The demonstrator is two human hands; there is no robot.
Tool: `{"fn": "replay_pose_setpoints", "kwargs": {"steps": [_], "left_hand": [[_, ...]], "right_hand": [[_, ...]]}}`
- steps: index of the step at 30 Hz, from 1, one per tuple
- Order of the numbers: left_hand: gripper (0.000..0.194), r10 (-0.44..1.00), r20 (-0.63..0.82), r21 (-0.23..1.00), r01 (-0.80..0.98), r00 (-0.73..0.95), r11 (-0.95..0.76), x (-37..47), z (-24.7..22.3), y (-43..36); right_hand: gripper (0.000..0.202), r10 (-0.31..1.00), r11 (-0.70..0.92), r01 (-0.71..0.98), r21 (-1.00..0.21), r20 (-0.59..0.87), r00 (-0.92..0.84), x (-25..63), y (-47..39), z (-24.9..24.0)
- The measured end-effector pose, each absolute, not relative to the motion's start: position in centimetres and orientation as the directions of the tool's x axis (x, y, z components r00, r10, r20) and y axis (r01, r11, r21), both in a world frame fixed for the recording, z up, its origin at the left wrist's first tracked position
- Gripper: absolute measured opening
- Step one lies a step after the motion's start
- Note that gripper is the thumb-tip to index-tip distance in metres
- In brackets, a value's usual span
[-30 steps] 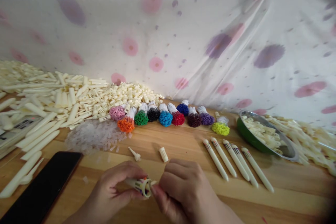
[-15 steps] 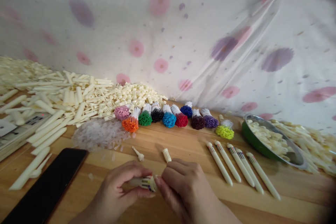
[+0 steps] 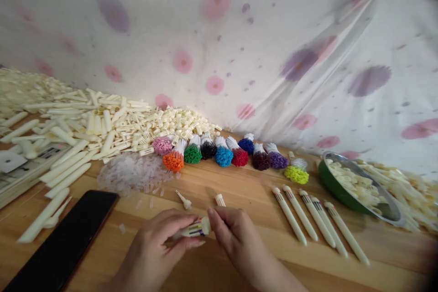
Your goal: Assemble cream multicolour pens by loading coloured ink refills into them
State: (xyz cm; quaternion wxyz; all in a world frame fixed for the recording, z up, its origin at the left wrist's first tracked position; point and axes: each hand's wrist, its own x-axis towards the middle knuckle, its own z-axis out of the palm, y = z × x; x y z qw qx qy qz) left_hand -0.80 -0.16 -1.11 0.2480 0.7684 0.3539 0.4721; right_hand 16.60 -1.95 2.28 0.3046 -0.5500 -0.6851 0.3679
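My left hand (image 3: 159, 242) is closed around a white multicolour pen (image 3: 193, 229), its end with the coloured sliders pointing right between thumb and fingers. The lower part of the pen is hidden in the palm. My right hand (image 3: 236, 232) is pinched beside the pen's pale end cap (image 3: 205, 225); whatever its fingertips hold is hidden. Just beyond the hands lie a short slotted cream piece (image 3: 219, 200) and a small pointed cream part (image 3: 184, 200).
Several multicolour pens (image 3: 290, 216) lie at the right, near a green bowl (image 3: 337, 194) of cream parts. Coloured refill bundles (image 3: 224, 155) line the back. Cream barrels (image 3: 71, 166), clear little pieces (image 3: 133, 173) and a black phone (image 3: 68, 237) are on the left.
My right hand has turned and its fingers have drawn back a little from the pen's end, showing more of the cap. My left hand still holds the pen. The view has shifted slightly.
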Motion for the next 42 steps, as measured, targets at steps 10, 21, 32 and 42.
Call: {"fn": "replay_pose_setpoints", "kwargs": {"steps": [10, 21, 32, 42], "left_hand": [[0.015, 0.544, 0.739, 0.27, 0.564, 0.398, -0.781, -0.5, -0.4, -0.4], [0.022, 0.548, 0.681, 0.175, 0.618, 0.486, -0.767, -0.1, -0.8, 0.2], [0.041, 0.899, 0.123, 0.498, 0.758, 0.419, -0.422, -3.8, 2.4, 2.4], [0.033, 0.923, -0.072, 0.708, 0.672, 0.377, -0.219, -2.9, 1.7, 2.0]], "right_hand": [[0.061, 0.957, -0.193, 0.252, -0.948, -0.239, -0.165, 15.9, -1.1, 0.8], [0.056, 0.944, -0.245, 0.125, -0.961, -0.266, -0.194, 16.6, 0.0, -0.3], [0.054, 0.961, -0.145, 0.03, -0.989, -0.148, -0.233, 18.2, 0.7, -0.7], [0.055, 0.978, -0.12, 0.098, -0.988, -0.135, -0.161, 18.8, 1.3, -0.3]]}}
